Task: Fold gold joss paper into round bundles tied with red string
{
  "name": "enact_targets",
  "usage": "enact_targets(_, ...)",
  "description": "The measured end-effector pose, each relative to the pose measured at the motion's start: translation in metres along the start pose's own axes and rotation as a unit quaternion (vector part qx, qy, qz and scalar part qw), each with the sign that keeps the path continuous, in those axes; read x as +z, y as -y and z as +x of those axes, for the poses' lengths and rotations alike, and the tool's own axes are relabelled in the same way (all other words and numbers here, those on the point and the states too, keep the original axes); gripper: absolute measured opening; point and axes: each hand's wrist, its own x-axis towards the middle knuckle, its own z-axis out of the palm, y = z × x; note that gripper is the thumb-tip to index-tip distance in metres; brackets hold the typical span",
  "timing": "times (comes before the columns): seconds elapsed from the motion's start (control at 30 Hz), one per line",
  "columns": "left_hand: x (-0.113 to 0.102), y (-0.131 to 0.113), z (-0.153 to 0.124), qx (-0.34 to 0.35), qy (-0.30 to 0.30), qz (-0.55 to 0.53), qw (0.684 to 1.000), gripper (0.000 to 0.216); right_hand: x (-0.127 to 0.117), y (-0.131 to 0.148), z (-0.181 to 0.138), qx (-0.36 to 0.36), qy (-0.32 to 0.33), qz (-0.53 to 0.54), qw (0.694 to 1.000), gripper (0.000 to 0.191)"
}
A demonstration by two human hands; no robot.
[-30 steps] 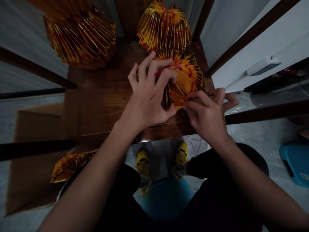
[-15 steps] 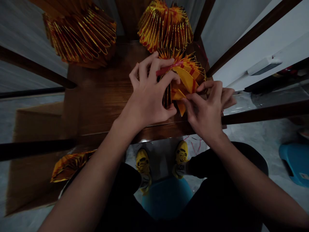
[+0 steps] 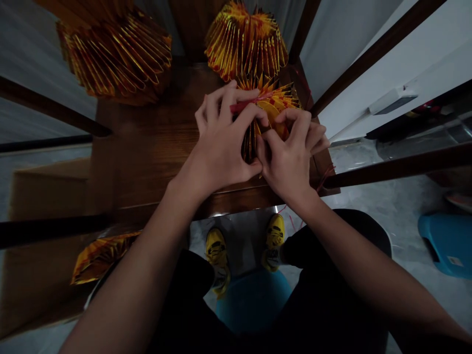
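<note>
A pleated gold-and-orange paper bundle (image 3: pixel 272 101), tied with red string at its middle, lies on the wooden surface (image 3: pixel 147 147) under both hands. My left hand (image 3: pixel 224 135) grips it from the left, fingers curled over its top and thumb at the near side. Thumb and index finger of my right hand (image 3: pixel 289 152) pinch a yellow paper fold on its right side. The fingers partly cover the bundle. Just behind it stands a finished-looking pleated paper ornament (image 3: pixel 247 42), and a larger one (image 3: pixel 118 56) sits at the far left.
Dark wooden bars (image 3: pixel 398 164) border the surface. A cardboard box (image 3: pixel 44 206) on the floor at left is beside another folded paper piece (image 3: pixel 99 255). Blue stools (image 3: pixel 254 300) stand below me and at right (image 3: pixel 446 246). Red strings (image 3: pixel 326 177) hang at the right edge.
My right hand has moved left and inward with the paper fold, close to my left thumb. My left hand keeps its grip. The view has shifted slightly.
</note>
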Motion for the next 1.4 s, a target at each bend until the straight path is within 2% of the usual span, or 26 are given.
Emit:
enact_targets(0.17, -0.002, 0.004, 0.001, 0.006, 0.016, -0.027, 0.999, 0.057, 0.0, 0.004, 0.005, -0.005, 0.018, -0.011, 1.0, 0.026)
enact_targets(0.37, 0.001, 0.013, 0.002, 0.039, 0.013, -0.06, 0.997, 0.065, 0.005, 0.007, 0.007, -0.011, -0.018, 0.034, 0.999, 0.019)
enact_targets(0.63, 0.002, 0.011, 0.004, 0.034, 0.017, -0.07, 0.997, 0.066, 0.012, 0.005, 0.009, -0.017, -0.034, 0.083, 0.996, 0.021)
enact_targets(0.77, 0.001, 0.012, 0.004, 0.033, 0.023, -0.068, 0.997, 0.063, 0.003, 0.002, 0.009, -0.022, -0.015, 0.088, 0.996, 0.025)
enact_targets(0.9, -0.002, 0.012, 0.002, 0.027, 0.02, -0.06, 0.998, 0.055, -0.013, -0.013, -0.004, -0.053, 0.0, 0.09, 0.995, 0.023)
enact_targets(0.97, -0.004, 0.01, 0.0, 0.024, 0.019, -0.059, 0.998, 0.061, -0.017, -0.021, -0.014, -0.065, 0.003, 0.1, 0.993, 0.033)
enact_targets(1.03, -0.006, 0.008, -0.001, 0.025, 0.016, -0.057, 0.998, 0.069, -0.018, -0.028, -0.023, -0.085, 0.022, 0.113, 0.99, 0.043)
enact_targets(1.1, -0.008, 0.007, -0.002, 0.027, 0.016, -0.051, 0.998, 0.071, -0.017, -0.033, -0.03, -0.098, 0.039, 0.112, 0.988, 0.044)
enact_targets(1.27, -0.005, 0.001, -0.002, 0.03, 0.009, -0.02, 0.999, 0.067, -0.018, -0.036, -0.034, -0.101, 0.045, 0.119, 0.987, 0.044)
enact_targets(1.4, 0.001, -0.003, -0.003, 0.021, -0.016, 0.008, 1.0, 0.056, -0.021, -0.04, -0.03, -0.148, 0.074, 0.125, 0.978, 0.042)
